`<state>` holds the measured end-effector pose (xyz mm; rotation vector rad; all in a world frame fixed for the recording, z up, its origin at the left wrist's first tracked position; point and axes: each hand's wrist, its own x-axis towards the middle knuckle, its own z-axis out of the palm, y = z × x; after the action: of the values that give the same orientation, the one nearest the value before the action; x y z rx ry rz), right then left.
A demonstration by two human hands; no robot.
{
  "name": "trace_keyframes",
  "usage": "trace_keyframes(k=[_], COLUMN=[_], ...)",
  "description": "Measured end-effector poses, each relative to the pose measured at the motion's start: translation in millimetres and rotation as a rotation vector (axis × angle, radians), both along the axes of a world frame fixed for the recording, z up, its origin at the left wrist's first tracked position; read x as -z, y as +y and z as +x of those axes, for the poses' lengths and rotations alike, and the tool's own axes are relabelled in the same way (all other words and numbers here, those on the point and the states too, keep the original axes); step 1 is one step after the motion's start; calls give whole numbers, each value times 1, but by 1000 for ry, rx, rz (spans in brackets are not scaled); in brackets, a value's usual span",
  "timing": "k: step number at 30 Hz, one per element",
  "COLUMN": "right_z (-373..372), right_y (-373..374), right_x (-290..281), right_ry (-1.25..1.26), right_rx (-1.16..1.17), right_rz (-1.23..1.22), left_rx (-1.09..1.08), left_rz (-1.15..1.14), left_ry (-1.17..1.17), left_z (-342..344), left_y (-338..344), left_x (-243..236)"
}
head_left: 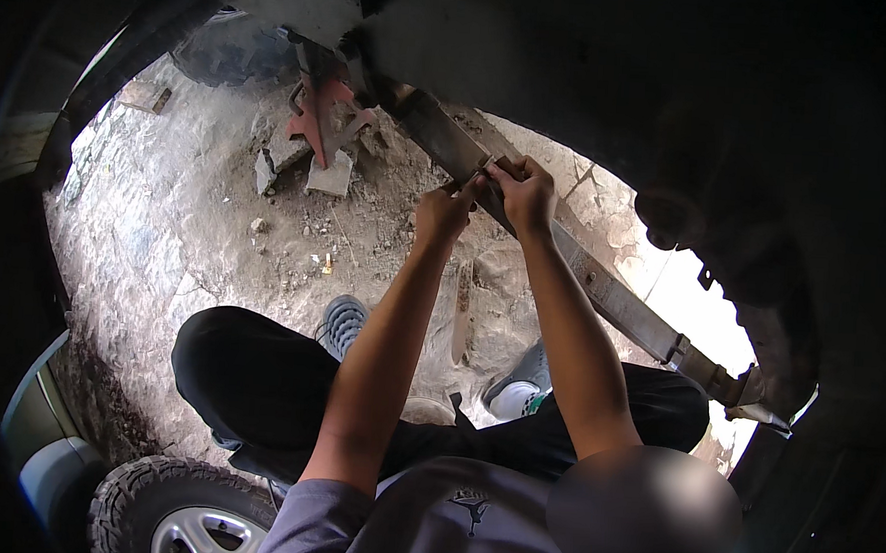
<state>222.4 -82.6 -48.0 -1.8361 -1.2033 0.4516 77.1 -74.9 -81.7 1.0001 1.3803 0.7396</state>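
Note:
A long grey leaf spring (607,293) slants across the view from the upper middle to the lower right, under the dark vehicle body. Both of my hands meet at its upper half. My left hand (444,215) is closed, its thumb and fingertips pressed at the spring's near edge. Just to the right, my right hand (528,193) pinches at the same spot from the other side. Something small and metallic, perhaps a clip, shows between the fingertips; its shape is mostly covered. Lower down, a clamp (677,349) wraps around the spring.
A red metal stand (321,120) rises among broken concrete blocks (330,173) at the upper left. On the dirt between my feet lies a flat rusty strip (462,318). A knobbly tyre (130,505) is at lower left. Dark vehicle bodywork (614,75) hangs overhead and along the right.

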Motion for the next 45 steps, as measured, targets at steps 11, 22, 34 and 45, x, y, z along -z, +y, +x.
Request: trace_keyframes(k=[11,22,34,45], right_z=[6,-4,1,-3], right_y=[11,14,21,20], right_x=[-1,-6,-10,-24], right_ry=[-30,59,58,28], right_rx=[29,-28,-44,-59], right_rz=[-22,55,-32,-47], left_rx=[-26,-28,-21,-59], left_rz=[-23,-75,-60,-32], left_ry=[-221,-274,-202,-178], left_z=[2,-3,-3,2], left_y=[-3,-1,-3,-2], left_x=[-3,-3,-16,-14])
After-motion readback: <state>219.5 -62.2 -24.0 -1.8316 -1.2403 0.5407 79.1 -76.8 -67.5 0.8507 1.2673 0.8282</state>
